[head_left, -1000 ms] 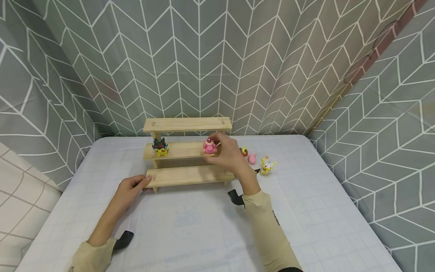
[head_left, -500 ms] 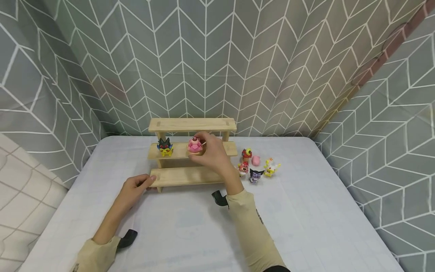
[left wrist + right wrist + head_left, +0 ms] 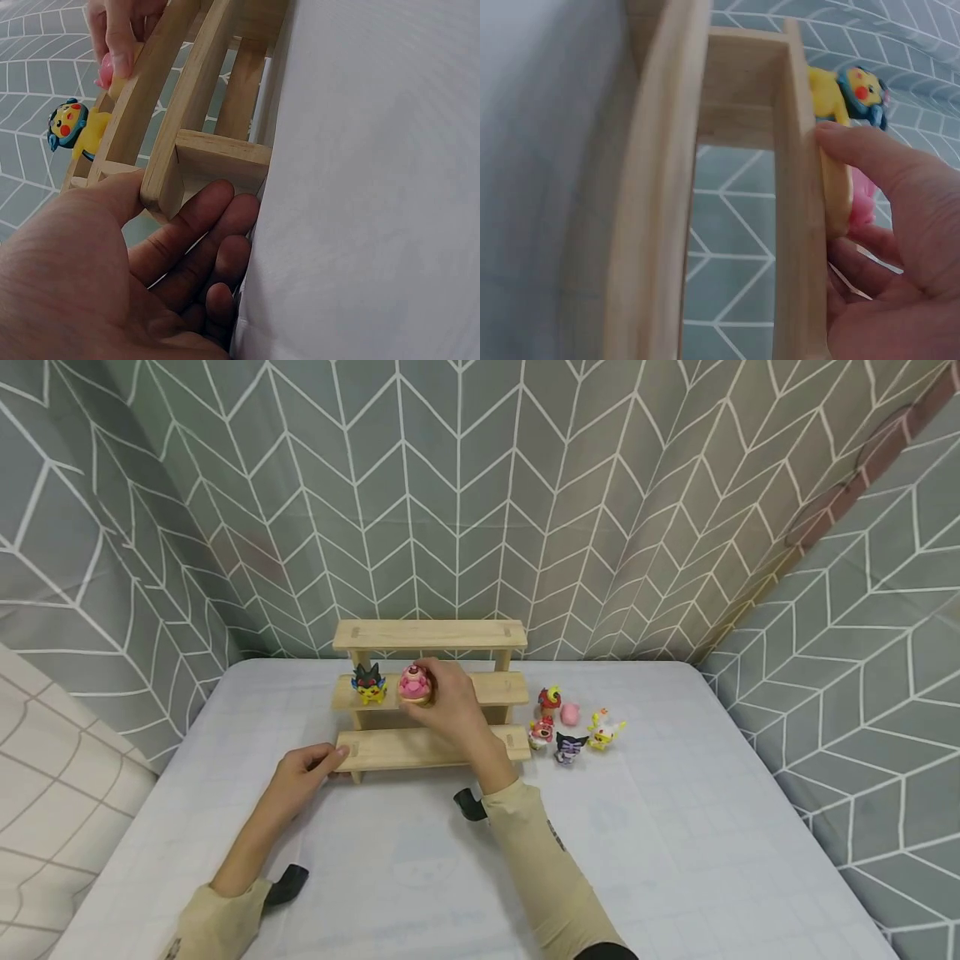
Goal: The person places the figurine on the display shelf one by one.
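A three-tier wooden display shelf (image 3: 431,635) stands on the table. My left hand (image 3: 303,777) holds the left end of its lowest tier, thumb on top and fingers curled below, as the left wrist view shows. My right hand (image 3: 453,706) grips a pink figurine (image 3: 415,682) with a tan base between thumb and fingers, at the middle tier. The base is right at that tier's front edge in the right wrist view. Just left of it, a yellow figurine (image 3: 369,685) with a dark spiky hood stands on the same tier; its red cheeks show in the left wrist view (image 3: 75,124).
Several small figurines stand right of the shelf: a red one with a yellow top (image 3: 549,698), a pink one (image 3: 570,714), a red-and-white one (image 3: 541,732), a black-and-purple one (image 3: 570,747) and a yellow-and-white one (image 3: 603,731). A patterned grey curtain (image 3: 450,510) hangs behind.
My right hand has carried the pink figurine leftward along the middle tier, close to the yellow figurine. My left hand keeps its hold on the shelf. The head view has shifted slightly.
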Demonstrator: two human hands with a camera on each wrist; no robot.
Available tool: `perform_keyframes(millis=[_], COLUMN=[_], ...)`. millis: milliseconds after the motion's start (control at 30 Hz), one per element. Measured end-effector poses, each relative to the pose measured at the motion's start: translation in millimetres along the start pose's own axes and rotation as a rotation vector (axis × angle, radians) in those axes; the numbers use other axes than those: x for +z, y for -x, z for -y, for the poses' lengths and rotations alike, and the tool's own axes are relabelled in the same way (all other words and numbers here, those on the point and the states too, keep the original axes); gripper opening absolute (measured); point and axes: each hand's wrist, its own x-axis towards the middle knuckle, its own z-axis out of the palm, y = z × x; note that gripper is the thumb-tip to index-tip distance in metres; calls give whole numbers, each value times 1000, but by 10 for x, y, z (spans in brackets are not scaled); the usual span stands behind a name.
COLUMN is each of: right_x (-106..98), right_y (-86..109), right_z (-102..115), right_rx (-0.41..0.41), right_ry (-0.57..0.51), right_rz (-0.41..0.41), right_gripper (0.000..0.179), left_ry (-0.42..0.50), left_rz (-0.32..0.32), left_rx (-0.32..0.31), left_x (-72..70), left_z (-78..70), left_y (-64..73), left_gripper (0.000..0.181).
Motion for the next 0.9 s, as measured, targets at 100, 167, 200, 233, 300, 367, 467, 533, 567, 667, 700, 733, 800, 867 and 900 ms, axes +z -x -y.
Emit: perform_keyframes(millis=[100,167,200,233,300,367,467,533,567,667,700,733,800,867,900], right_x=[50,56,55,52,46,37,20,4,-4,-32,-42,-52,-73,-92,-99], right_y=[5,8,7,6,3,3,11,23,29,56,66,75,90,103,108], right_z=[1,4,7,6,0,-8,-30,-43,-51,-72,-79,-89,-109,-132,-146], right_rx=[9,11,9,8,6,9,21,26,27,34,35,37,43,38,38], right_ry=[4,-4,-5,-5,-8,-30,-62,-79,-76,-91,-96,-99,-112,-106,-102], right_rz=[-5,-12,-16,-18,-15,-8,3,7,7,7,7,5,3,-4,-6], right_gripper=[66,67,67,68,69,70,73,73,73,73,73,73,73,73,73], left_ry=[-4,-9,-11,-12,-12,-7,-7,-7,-7,-12,-12,-14,-17,-15,-11], left_rz=[0,-1,-1,-1,1,5,11,11,10,11,11,11,12,13,15], left_rx=[2,5,6,6,3,-1,-6,-4,-6,-8,-11,-12,-16,-18,-18], left_x=[3,3,2,2,1,1,6,10,12,14,14,13,10,8,9], left_z=[4,2,0,-4,-6,-7,1,5,6,13,11,8,6,8,11], left_y=[6,11,10,12,9,9,7,5,5,4,4,5,6,6,6], left_gripper=[43,43,42,42,43,43,44,44,44,46,46,47,47,48,48])
